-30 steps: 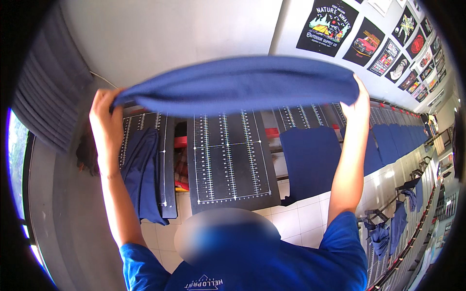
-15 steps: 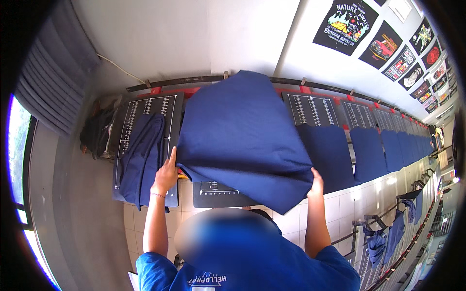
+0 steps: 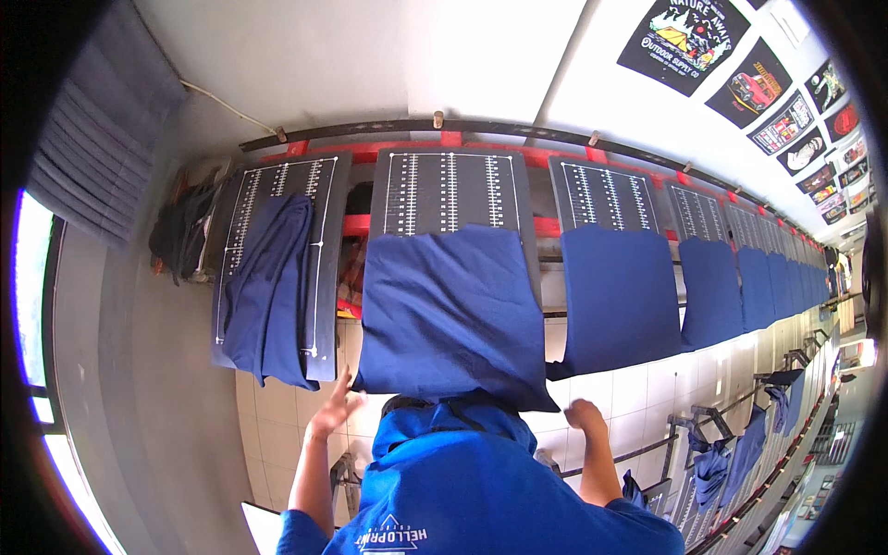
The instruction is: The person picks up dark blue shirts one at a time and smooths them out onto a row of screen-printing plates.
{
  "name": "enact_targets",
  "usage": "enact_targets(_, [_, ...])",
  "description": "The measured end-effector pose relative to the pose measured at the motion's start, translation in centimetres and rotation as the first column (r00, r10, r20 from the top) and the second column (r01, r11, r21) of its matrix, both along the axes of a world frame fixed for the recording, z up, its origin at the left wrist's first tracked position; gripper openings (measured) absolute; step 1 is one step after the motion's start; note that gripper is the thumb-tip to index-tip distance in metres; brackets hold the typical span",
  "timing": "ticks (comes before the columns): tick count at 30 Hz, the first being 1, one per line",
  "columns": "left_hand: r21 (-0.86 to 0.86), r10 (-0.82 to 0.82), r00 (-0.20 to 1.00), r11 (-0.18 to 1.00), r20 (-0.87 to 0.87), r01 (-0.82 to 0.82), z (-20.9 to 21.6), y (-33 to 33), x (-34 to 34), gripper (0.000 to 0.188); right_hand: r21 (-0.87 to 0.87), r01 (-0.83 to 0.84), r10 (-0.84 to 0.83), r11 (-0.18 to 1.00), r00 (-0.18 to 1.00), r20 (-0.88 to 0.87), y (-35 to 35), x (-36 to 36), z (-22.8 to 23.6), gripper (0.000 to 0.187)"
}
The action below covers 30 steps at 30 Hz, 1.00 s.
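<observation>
A navy cloth piece (image 3: 453,310), lightly wrinkled, lies over the lower part of the middle black board (image 3: 474,192) with white ruler marks, its upper edge fairly straight. By its near left corner, my left hand (image 3: 336,409) is open with the fingers apart, slightly blurred. My right hand (image 3: 583,416) is curled closed just beyond the near right corner, a small gap from the cloth, and I see nothing in it. On the left board (image 3: 324,190) lies a bunched, loosely folded navy cloth (image 3: 270,291).
More boards with navy cloths (image 3: 620,301) run in a row to the right. Behind them are a red frame (image 3: 546,227) and a dark bar (image 3: 518,129) with pegs. Posters (image 3: 683,42) hang on the wall. Another rack with draped cloth (image 3: 710,472) stands at lower right.
The navy cloth, held up and spread between both hands before, now lies on the middle board. Both hands have let go and drawn back toward me.
</observation>
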<state>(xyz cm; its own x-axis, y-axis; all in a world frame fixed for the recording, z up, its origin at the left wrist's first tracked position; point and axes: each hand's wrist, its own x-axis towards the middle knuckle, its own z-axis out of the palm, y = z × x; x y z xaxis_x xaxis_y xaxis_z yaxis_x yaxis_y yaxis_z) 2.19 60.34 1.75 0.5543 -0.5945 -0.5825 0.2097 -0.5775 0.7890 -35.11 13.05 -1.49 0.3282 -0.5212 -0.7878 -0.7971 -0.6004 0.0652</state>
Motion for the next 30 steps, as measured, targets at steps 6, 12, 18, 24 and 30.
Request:
enact_targets(6, [-0.093, 0.446, 0.602, 0.748, -0.663, -0.657, -4.7, -7.0, 1.6, 0.07, 0.863, 0.199, -0.868, 0.465, 0.294, 0.4, -0.1, 7.5, -4.1, 0.063])
enact_targets(12, [-0.13, 0.372, 0.851, 0.886, -0.372, -0.445, -5.0, 1.1, -2.0, 0.039, 0.866, 0.383, -0.913, 0.322, 0.367, 0.178, 0.6, -1.2, -2.7, 0.044])
enact_targets(18, [-0.23, 0.34, 0.773, 0.822, -0.535, -0.52, -6.4, -2.1, -0.8, 0.069, 0.47, -0.046, -0.164, 0.882, 0.904, 0.395, -1.7, -1.9, -6.9, 0.037])
enact_targets(24, [-0.196, 0.457, 0.775, 0.792, -0.435, -0.578, -7.6, -9.8, 9.8, 0.064, 0.089, 0.099, -0.133, 0.991, 0.75, 0.648, -5.2, 17.4, 4.5, 0.038])
enact_targets(30, [-0.121, 0.474, 0.879, 0.871, -0.052, -0.477, -6.9, -15.1, 16.7, 0.015, -0.117, 0.263, -0.064, 0.958, 0.593, 0.803, -9.0, 26.8, 2.8, 0.038])
